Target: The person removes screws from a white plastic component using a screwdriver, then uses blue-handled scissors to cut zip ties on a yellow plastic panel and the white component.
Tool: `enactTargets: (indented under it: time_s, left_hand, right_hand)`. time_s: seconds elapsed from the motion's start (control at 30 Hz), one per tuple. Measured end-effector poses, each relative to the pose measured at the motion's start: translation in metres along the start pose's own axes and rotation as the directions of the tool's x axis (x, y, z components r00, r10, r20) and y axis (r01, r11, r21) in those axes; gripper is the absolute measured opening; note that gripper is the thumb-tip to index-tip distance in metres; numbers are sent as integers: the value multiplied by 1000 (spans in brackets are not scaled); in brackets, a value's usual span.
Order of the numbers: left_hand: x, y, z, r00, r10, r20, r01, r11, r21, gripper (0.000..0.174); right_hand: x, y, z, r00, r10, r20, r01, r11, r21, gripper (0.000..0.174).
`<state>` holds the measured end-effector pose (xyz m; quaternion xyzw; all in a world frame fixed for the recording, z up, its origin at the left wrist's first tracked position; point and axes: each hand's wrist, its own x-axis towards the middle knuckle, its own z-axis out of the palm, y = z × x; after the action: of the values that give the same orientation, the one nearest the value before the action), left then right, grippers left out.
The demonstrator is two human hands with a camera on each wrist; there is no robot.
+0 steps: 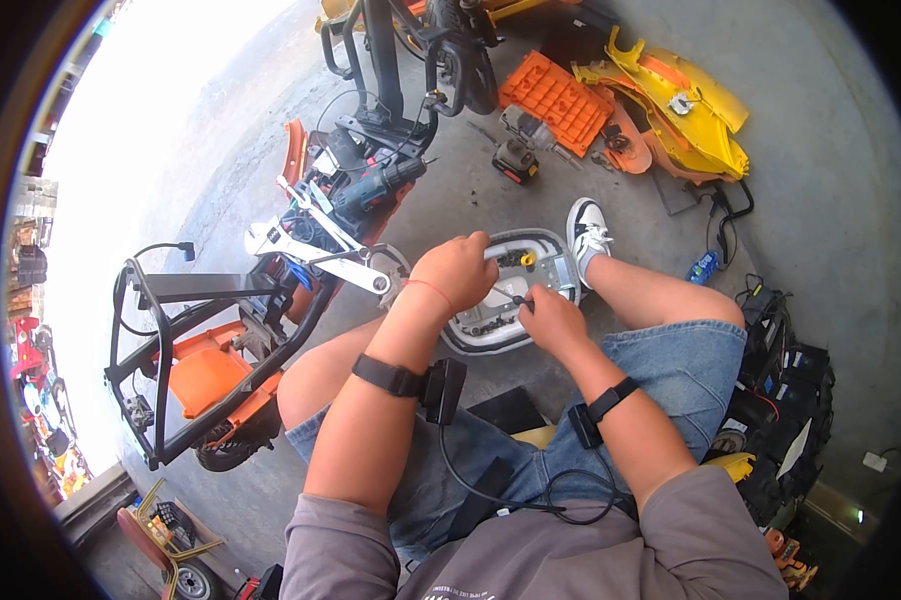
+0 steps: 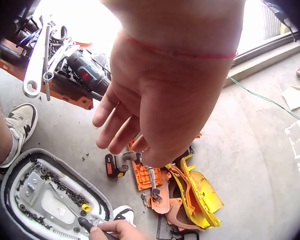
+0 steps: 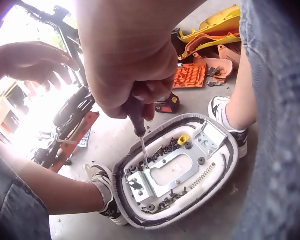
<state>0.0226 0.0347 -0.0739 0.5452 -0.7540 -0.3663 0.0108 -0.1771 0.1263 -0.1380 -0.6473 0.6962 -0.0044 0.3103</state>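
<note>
"Concrete floor (image 1: pixel 821 200), was it? Where did the seat lie?"

"Yes, bare concrete. The seat (image 1: pixel 476 345) lay upside down on it between my feet, with one shoe (image 1: pixel 588 230) just beside its far rim. Its underside faced me: a metal bracket (image 3: pixel 208 140) across the middle, a yellow cap (image 3: pixel 183 139) near one end, a spring (image 3: pixel 202 175) along one side and dark screws scattered round the bracket."

"What did your right hand have?"

"My right hand (image 1: pixel 553 322) was closed tight round a screwdriver (image 3: pixel 135 117), the handle buried in my fist. The shaft slanted down into the seat, its tip among the screws at the bracket's edge. Whether it sat in a screw head I could not tell."

"And the left?"

"My left hand (image 1: pixel 458 270) held nothing. Its fingers (image 2: pixel 110 125) hung loose, a little bent and spread, above the seat's other side. Seen from my head it seemed to lie on the rim, but the wrist views showed it in the air, clear of the seat."

"What else was about?"

"A drill (image 1: pixel 376 185) and a big wrench (image 1: pixel 311 255) lay among tools to my left. Beyond the seat sat a battery (image 1: pixel 516 160), and past it an orange panel (image 1: pixel 556 95) next to yellow fairings (image 1: pixel 686 110)."
</note>
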Motion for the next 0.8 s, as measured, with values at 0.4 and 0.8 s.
enactTargets:
  time_s: [0.4, 0.8]
  left_hand:
    - [-2, 0, -1, 999, 23, -22, -23, 1000, -12, 30]
    - [-2, 1, -2, 1000, 0, -9, 0, 1000, -10, 34]
  right_hand:
    - [4, 1, 0, 994, 4, -108, -1, 1000, 31, 23]
    - [4, 6, 6, 999, 5, -41, -4, 999, 39, 28]
